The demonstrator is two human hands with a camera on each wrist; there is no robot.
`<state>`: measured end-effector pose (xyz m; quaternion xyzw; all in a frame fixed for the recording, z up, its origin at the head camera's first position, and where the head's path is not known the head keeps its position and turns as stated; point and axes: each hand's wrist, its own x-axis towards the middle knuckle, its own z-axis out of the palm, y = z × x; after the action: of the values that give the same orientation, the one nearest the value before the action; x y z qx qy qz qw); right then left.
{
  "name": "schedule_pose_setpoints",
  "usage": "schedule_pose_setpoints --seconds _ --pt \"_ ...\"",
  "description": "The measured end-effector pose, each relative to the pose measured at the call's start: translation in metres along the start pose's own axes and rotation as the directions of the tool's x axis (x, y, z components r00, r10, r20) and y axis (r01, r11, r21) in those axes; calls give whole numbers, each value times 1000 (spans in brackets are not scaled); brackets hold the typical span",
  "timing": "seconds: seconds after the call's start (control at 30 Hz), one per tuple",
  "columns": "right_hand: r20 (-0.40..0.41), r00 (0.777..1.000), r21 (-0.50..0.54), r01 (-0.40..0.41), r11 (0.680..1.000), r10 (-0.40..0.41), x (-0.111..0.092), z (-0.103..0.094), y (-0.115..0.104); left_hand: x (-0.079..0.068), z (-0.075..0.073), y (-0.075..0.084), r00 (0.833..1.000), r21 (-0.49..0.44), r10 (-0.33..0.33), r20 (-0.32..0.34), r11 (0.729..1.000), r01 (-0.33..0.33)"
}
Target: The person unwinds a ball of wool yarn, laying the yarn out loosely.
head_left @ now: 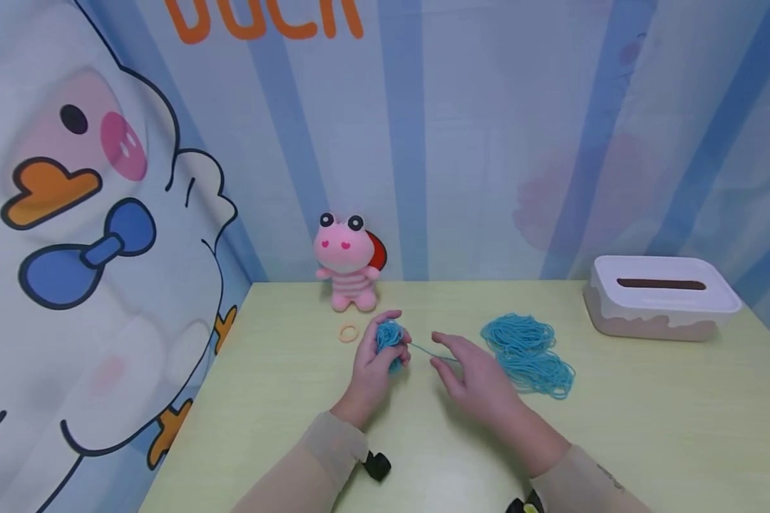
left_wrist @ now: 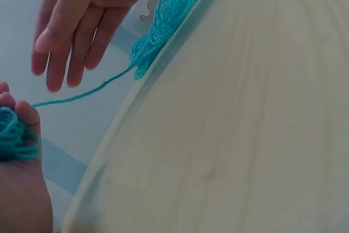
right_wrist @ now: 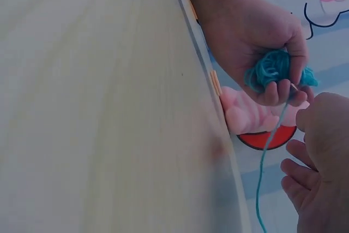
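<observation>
A small wound bundle of blue yarn (head_left: 390,333) sits in my left hand (head_left: 373,367), whose fingers and thumb curl round it. From that bundle a single strand (left_wrist: 82,96) runs to a loose pile of blue yarn (head_left: 529,356) lying on the table to the right. My right hand (head_left: 481,381) is between the bundle and the pile, its fingers straight and spread from the thumb. In the left wrist view the strand passes beyond the right fingertips (left_wrist: 54,85), and nothing shows in that hand's grip. The left hand partly covers the bundle.
A pink plush toy (head_left: 346,260) with big eyes stands near the back of the pale table (head_left: 436,456). Close to it lies a small light-orange ring (head_left: 348,333). At the back right is a white and brown tissue box (head_left: 667,306). A printed curtain (head_left: 475,142) hangs behind.
</observation>
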<state>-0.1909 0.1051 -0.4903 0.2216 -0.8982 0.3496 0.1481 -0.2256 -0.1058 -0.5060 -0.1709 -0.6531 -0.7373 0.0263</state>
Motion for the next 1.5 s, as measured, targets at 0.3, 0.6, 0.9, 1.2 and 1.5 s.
schedule_pose_setpoints --seconds 0.3,0.6,0.9,1.2,1.5 --pt "26 990 145 -139 980 136 17 22 -10 1 2 -1 1000 -45 8 27 999 -7" --pt "-113 990 138 -68 988 84 2 -1 -2 3 1 -2 986 36 7 -169 999 -1" --pt "-297 953 105 89 991 -54 -16 -27 19 4 -1 -5 980 131 -30 -198 990 57" --pt "-397 918 117 65 991 -13 -29 -53 38 5 -2 -5 954 266 15 -299 962 68" --pt "-338 918 97 -187 978 209 -44 -80 59 6 -3 -7 944 190 55 -325 982 9"
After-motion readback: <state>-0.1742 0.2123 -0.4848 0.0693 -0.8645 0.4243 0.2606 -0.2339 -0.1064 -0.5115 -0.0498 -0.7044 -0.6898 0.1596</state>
